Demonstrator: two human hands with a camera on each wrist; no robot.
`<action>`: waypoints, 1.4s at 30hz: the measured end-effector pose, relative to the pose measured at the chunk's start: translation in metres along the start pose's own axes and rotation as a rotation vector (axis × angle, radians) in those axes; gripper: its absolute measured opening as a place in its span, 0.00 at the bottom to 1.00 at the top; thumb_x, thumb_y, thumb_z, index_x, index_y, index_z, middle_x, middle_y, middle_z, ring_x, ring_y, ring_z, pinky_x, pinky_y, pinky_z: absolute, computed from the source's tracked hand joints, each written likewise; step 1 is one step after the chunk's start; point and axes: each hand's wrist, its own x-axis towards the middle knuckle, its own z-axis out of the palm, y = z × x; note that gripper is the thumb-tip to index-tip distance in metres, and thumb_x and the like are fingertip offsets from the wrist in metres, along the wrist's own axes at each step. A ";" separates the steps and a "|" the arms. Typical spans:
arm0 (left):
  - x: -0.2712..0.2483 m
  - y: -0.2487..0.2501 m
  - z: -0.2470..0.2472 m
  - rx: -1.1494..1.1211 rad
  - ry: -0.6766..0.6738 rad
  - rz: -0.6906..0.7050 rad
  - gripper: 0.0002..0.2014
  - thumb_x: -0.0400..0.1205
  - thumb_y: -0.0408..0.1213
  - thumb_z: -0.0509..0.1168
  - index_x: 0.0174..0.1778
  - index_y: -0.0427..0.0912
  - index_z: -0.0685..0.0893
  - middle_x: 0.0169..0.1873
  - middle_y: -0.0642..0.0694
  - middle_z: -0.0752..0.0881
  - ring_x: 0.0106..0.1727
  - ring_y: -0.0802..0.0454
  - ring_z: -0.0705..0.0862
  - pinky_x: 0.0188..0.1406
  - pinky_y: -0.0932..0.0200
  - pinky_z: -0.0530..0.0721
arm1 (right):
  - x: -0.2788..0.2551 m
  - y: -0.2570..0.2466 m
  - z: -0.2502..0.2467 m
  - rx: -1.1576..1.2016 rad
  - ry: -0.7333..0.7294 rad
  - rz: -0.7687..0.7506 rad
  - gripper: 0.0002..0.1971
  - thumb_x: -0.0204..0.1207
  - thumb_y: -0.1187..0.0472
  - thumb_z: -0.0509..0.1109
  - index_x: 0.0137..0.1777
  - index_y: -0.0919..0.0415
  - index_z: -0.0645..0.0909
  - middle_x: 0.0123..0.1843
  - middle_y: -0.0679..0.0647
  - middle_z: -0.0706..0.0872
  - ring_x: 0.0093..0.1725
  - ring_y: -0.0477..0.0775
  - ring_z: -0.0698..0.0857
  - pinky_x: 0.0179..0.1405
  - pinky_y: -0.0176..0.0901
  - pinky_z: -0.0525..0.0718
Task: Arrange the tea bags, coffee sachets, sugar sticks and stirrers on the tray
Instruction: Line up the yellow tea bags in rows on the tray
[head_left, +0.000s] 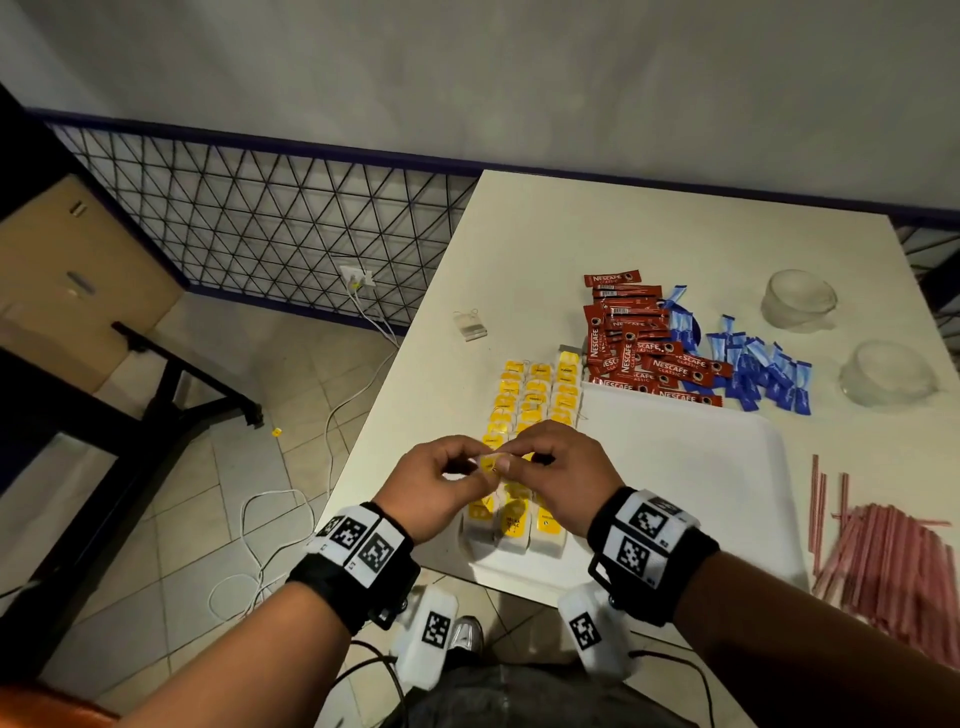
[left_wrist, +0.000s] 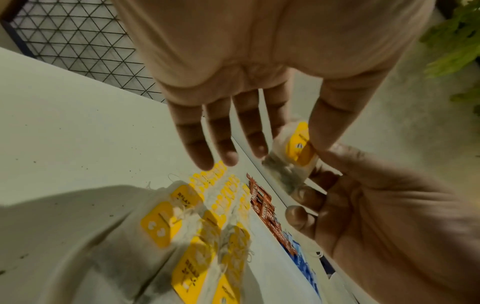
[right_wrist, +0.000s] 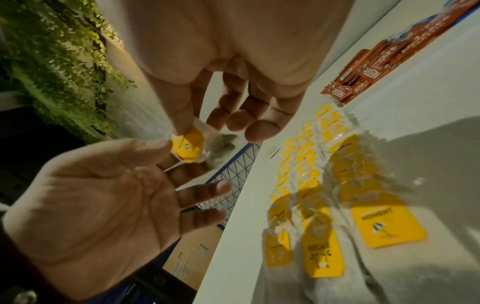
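Both hands meet above the near left corner of the white tray (head_left: 727, 467). The left hand (head_left: 436, 486) and the right hand (head_left: 556, 473) pinch one tea bag (left_wrist: 293, 156) between thumb and forefinger, its yellow tag facing up (the other fingers hang loose). Below them, rows of tea bags (head_left: 535, 400) run along the tray's left side. Red coffee sachets (head_left: 639, 343) lie piled at the tray's far edge, blue sugar sticks (head_left: 758, 371) just beside them, and pink stirrers (head_left: 893, 561) on the table (head_left: 519, 234) to the right.
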 end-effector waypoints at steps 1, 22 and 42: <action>-0.001 0.000 0.001 -0.030 -0.030 0.027 0.15 0.69 0.44 0.74 0.50 0.44 0.90 0.48 0.45 0.91 0.50 0.52 0.88 0.52 0.57 0.86 | 0.000 -0.002 0.000 0.039 -0.028 0.005 0.03 0.73 0.55 0.76 0.42 0.44 0.90 0.43 0.43 0.83 0.46 0.48 0.82 0.50 0.44 0.81; -0.020 -0.050 0.003 0.678 -0.028 -0.258 0.15 0.80 0.45 0.69 0.30 0.44 0.77 0.26 0.51 0.75 0.33 0.51 0.74 0.31 0.62 0.69 | -0.015 0.036 0.001 -0.652 -0.381 0.106 0.12 0.80 0.50 0.65 0.59 0.50 0.83 0.55 0.47 0.82 0.57 0.52 0.81 0.50 0.39 0.73; -0.019 -0.063 0.009 1.094 -0.165 0.224 0.06 0.62 0.41 0.67 0.33 0.53 0.84 0.27 0.51 0.79 0.26 0.47 0.80 0.19 0.61 0.74 | -0.019 0.058 0.018 -0.794 -0.453 0.060 0.18 0.81 0.49 0.63 0.71 0.44 0.74 0.67 0.48 0.75 0.67 0.54 0.76 0.64 0.47 0.76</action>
